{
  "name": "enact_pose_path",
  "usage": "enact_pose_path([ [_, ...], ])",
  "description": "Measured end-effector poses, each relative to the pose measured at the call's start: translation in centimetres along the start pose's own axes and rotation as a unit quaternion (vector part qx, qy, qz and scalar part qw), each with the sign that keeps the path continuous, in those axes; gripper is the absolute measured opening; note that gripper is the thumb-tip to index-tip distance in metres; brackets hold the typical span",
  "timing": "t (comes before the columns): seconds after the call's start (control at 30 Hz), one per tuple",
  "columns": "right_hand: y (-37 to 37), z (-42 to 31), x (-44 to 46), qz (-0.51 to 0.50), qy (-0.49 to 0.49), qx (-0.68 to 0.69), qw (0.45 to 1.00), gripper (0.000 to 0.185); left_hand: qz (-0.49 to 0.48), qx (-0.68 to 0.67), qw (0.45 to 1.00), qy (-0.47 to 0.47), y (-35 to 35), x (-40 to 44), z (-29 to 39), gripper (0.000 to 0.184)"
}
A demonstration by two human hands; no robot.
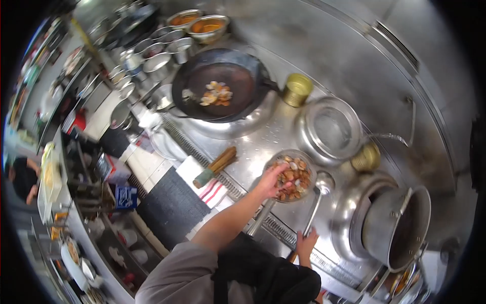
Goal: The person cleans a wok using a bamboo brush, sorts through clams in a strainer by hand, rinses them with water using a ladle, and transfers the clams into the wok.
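Note:
My left hand (274,181) reaches over a round strainer (272,158) filled with brown and white clams (299,177). Its fingers look apart and touch the shells, though I cannot make out whether a clam is between them. A straight handle (261,217) runs from the strainer toward the counter's front edge. Lower right, my right hand (307,244) is closed round the handle of a metal ladle (324,182), whose bowl rests beside the strainer. More clams (216,94) lie inside a dark wok (240,104) on the burner at upper left.
Water runs from a thin spout (409,139) toward a metal basin (349,121). Gold cans (297,90) stand near it. A large pot (400,228) sits tilted at right. A bamboo brush (217,164) and a striped towel (215,192) lie at the front edge. Seasoning bowls (208,26) stand beyond the wok.

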State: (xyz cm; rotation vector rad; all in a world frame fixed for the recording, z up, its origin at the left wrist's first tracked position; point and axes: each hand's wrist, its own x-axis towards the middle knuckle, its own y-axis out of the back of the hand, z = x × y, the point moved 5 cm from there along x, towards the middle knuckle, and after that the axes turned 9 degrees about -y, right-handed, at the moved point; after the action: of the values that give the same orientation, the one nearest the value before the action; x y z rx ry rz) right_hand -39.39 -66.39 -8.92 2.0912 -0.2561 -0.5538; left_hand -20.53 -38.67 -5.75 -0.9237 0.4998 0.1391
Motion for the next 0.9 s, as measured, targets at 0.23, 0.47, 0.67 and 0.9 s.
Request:
enact_pose_path([
  [0.23, -1.2, 3.6, -1.8, 0.065, 0.027, 0.124, 0.990, 0.048, -0.003, 0.067, 0.998, -0.008, -0.1, 0.5, -0.9, 0.032],
  [0.47, 6.2, -0.8, -2.3, 0.172, 0.072, 0.173, 0.967, 0.048, -0.016, 0.095, 0.995, 0.030, -0.1, -0.6, -0.3, 0.034],
  [0.67, 6.4, -7.0, 12.1, 0.054, 0.033, 0.266, 0.962, 0.042, -0.020, 0.153, 0.988, 0.008, -0.6, -1.3, -0.2, 0.034],
  [0.9, 5.8, -10.2, 22.3, -0.070, 0.004, 0.289, 0.955, 0.025, -0.103, 0.102, 0.989, -0.018, 0.4, -2.4, -0.3, 0.032],
])
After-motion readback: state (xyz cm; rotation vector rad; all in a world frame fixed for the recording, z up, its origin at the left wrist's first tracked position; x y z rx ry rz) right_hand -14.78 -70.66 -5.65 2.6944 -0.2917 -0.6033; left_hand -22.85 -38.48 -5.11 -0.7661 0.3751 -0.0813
